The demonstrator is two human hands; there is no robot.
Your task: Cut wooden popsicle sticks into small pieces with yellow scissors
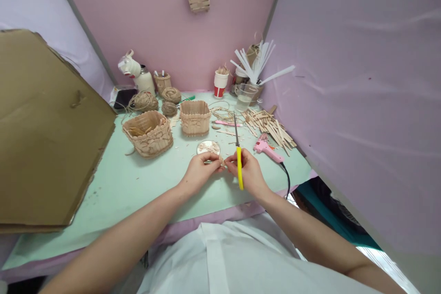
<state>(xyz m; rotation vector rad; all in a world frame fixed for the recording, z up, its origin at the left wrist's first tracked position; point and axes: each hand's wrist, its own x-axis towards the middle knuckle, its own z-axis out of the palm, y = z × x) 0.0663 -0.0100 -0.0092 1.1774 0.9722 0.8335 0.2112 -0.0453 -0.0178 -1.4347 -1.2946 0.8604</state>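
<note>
My right hand point(251, 172) is closed, with the yellow-handled scissors point(240, 167) hooked on it, their blades pointing up and away. The fingertips of my left hand point(203, 170) pinch a small pale wooden piece point(223, 162). My right fingertips meet it from the other side. Just beyond my left hand lies a round white dish point(208, 147) of wood bits. Farther back stand a craft-stick basket point(195, 118) and, to its left, a second basket point(148, 135) with wooden pieces inside. A pink glue gun point(268, 149) lies right of my right hand, its black cord trailing toward the table edge.
A pile of wooden sticks point(272, 128) lies at the right. Twine balls point(171, 95), a red-white cup point(221, 83) of sticks and a clear pitcher point(245, 96) stand at the back. Large cardboard point(48, 133) flanks the left side. Wood scraps dot the green tabletop point(113, 188).
</note>
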